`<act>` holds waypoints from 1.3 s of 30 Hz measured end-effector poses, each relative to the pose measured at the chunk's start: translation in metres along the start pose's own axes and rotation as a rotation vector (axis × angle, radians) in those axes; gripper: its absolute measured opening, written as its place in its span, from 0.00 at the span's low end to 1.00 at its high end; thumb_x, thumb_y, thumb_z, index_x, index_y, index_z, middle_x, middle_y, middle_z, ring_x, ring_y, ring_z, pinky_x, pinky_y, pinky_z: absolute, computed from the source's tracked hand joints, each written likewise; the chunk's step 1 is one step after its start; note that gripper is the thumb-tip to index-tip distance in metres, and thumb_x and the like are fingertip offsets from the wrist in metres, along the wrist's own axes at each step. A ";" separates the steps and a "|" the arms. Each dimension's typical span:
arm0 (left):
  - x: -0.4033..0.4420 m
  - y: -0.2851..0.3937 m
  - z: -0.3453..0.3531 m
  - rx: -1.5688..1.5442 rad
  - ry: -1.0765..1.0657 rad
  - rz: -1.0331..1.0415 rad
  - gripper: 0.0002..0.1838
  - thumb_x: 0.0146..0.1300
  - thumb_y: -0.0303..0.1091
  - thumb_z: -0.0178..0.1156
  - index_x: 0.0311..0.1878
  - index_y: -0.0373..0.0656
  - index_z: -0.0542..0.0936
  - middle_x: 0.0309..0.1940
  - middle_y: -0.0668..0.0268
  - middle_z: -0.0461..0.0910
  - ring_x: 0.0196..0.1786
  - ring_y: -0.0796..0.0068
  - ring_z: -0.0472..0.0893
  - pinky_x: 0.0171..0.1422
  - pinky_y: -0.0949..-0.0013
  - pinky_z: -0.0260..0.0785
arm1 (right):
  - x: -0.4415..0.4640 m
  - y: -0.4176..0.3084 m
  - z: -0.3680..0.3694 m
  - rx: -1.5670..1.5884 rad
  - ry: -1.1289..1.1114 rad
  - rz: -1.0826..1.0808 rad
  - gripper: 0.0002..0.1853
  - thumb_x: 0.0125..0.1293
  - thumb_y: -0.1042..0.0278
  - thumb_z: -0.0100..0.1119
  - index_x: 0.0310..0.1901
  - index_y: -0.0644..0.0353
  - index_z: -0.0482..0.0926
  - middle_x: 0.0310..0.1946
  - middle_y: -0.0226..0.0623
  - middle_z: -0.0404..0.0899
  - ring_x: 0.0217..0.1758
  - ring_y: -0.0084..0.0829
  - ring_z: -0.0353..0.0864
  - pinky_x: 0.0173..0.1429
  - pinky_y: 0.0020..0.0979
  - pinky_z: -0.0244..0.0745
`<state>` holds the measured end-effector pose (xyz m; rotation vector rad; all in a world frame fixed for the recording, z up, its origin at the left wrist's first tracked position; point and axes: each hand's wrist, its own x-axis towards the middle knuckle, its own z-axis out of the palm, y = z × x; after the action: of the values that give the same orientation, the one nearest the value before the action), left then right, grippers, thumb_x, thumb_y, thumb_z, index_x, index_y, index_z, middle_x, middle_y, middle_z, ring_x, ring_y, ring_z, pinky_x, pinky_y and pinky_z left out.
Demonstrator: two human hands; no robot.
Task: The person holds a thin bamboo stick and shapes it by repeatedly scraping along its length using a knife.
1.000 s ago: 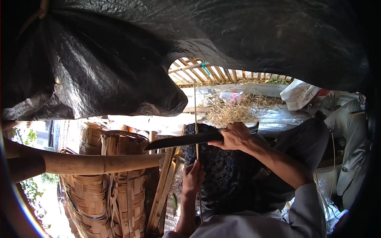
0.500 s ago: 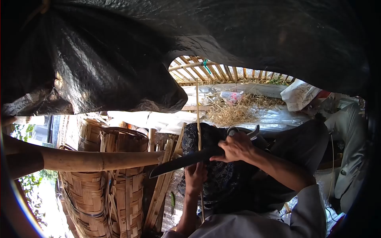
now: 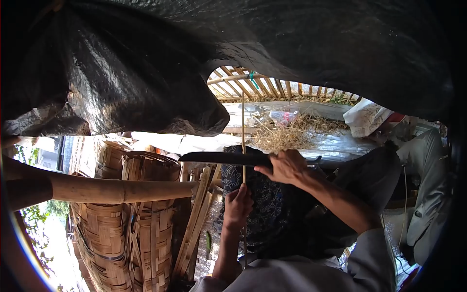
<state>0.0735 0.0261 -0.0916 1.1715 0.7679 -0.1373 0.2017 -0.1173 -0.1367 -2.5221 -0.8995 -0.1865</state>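
My right hand (image 3: 288,168) is closed round the handle of a dark, long-bladed knife (image 3: 219,158). Its blade points left and crosses a thin bamboo strip (image 3: 243,117), just above my left hand. The strip runs upright over a dark patterned cloth (image 3: 262,199) on my lap. My left hand (image 3: 238,207) grips the strip below the blade, with the thumb pointing up along it. The strip's lower end passes down in front of my shirt.
Woven bamboo baskets (image 3: 102,228) stand at the left behind a thick bamboo pole (image 3: 116,191). Black plastic sheeting (image 3: 146,63) hangs overhead. Dry straw (image 3: 287,134) lies ahead. Another person's trousered leg (image 3: 425,185) is at the right. Split bamboo pieces (image 3: 192,233) lean beside the baskets.
The knife blade dipped close to my left hand half a second ago and is now higher up the strip, nearly level. My left hand still grips the strip.
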 end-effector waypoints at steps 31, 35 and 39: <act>-0.006 -0.015 0.004 0.098 0.047 0.099 0.11 0.63 0.36 0.56 0.30 0.38 0.77 0.15 0.75 0.66 0.15 0.89 0.60 0.17 0.81 0.49 | -0.027 -0.012 -0.034 0.156 -0.352 -0.135 0.35 0.55 0.28 0.44 0.34 0.59 0.78 0.11 0.43 0.72 0.14 0.40 0.76 0.17 0.37 0.70; -0.008 -0.016 0.011 -0.006 0.028 0.193 0.09 0.62 0.34 0.57 0.30 0.38 0.78 0.15 0.75 0.67 0.15 0.89 0.61 0.18 0.81 0.51 | -0.031 -0.009 -0.031 0.193 -0.389 -0.181 0.34 0.54 0.28 0.46 0.30 0.59 0.79 0.09 0.41 0.71 0.14 0.39 0.76 0.16 0.37 0.69; -0.014 -0.013 0.015 0.129 0.136 0.104 0.09 0.63 0.33 0.56 0.35 0.36 0.78 0.16 0.76 0.64 0.15 0.89 0.58 0.17 0.81 0.47 | -0.010 0.025 0.008 0.110 -0.163 -0.048 0.34 0.55 0.30 0.46 0.24 0.60 0.78 0.10 0.41 0.71 0.13 0.36 0.74 0.17 0.36 0.69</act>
<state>0.0637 0.0035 -0.0906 1.3512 0.8249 -0.0205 0.2099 -0.1363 -0.1554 -2.4418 -1.0053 0.0535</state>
